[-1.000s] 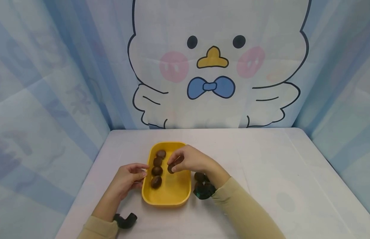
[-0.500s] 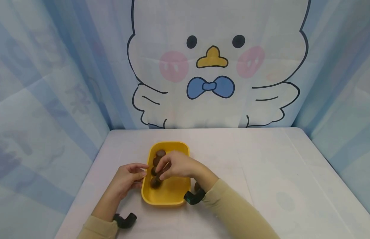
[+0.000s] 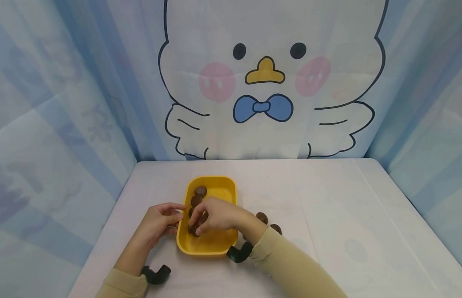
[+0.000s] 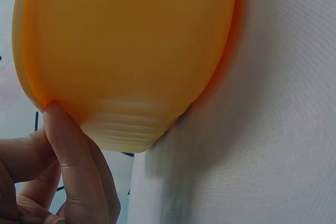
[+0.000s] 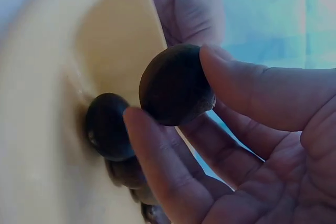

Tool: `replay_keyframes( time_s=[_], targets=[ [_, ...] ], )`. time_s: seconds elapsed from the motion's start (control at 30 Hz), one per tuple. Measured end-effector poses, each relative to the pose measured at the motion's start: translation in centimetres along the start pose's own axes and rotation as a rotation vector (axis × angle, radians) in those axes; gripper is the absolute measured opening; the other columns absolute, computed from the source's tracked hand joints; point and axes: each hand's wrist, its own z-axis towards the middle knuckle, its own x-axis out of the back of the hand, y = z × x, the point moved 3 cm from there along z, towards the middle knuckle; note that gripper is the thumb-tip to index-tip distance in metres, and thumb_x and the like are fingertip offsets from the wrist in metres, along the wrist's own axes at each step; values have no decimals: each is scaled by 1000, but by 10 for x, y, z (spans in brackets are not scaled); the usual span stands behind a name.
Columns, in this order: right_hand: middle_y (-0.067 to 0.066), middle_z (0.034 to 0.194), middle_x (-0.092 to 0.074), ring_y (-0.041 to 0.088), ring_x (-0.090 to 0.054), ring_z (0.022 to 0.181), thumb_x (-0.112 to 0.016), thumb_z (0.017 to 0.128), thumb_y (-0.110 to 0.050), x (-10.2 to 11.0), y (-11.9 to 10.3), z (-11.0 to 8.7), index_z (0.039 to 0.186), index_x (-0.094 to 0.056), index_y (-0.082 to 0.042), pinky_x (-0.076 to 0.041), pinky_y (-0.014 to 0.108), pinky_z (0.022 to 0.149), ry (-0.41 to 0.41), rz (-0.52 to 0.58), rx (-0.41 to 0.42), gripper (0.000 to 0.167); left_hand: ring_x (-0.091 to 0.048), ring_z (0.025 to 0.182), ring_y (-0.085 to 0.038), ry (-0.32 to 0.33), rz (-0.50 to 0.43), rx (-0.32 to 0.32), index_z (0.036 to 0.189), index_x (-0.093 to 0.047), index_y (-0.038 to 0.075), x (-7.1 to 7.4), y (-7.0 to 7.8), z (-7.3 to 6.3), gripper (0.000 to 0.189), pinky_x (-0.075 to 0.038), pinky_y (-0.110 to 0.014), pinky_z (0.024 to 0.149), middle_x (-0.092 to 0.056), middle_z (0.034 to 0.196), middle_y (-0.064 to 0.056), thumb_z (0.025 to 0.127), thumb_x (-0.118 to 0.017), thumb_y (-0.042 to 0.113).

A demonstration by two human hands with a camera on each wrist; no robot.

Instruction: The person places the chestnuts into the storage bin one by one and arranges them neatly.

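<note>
We had one brown nut (image 5: 176, 85) in the right hand (image 3: 220, 215), pinched between the thumb and a fingertip, and it was over the yellow tray (image 3: 223, 188), close to a row of nuts (image 3: 196, 200) along the left side. We judged it firm and light, with a smooth shell that could well slip or roll if the pinch sat too near one end. The best hold, we thought, was across its widest part, with modest pressure, since squeezing harder would gain little. The left hand (image 3: 164, 219) had its fingertips against the tray's left rim; from these angles we could not tell whether they pinched it or only rested there. The tray looked like thin, stiff plastic, likely light enough to slide, so we favoured the rim for steadying it. Loose nuts (image 3: 261, 217) lay on the tabletop (image 3: 328, 207) near the right wrist.
</note>
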Motion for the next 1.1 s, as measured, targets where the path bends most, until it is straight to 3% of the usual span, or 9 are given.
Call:
replay_keyframes(
  time_s=[0.73, 0.93, 1.1],
  targets=[
    [-12, 86, -75, 2, -66, 80, -88, 87, -4, -34, 6, 2, 95, -82, -17, -57, 15, 77, -44, -47, -15, 17, -67, 71, -15, -23, -31, -7, 135, -71, 0, 1, -1, 0, 37, -64, -24, 66, -73, 95, -4, 99, -74, 6],
    [-16, 89, -76, -4, -66, 83, -88, 88, -6, -39, 6, 3, 98, -83, -19, -57, 13, 80, -74, -115, 34, 18, -68, 72, -16, -24, -34, 4, 135, -71, 0, 1, -1, 2, 36, -64, -25, 67, -73, 96, -5, 99, -73, 5],
    [-16, 94, -76, -4, -65, 86, -86, 89, -5, -40, 9, 4, 104, -82, -20, -56, 13, 85, -62, -125, 27, 21, -68, 72, -17, -23, -29, 8, 135, -72, 1, 2, -1, 3, 36, -64, -25, 68, -73, 96, -5, 99, -73, 6]
  ],
)
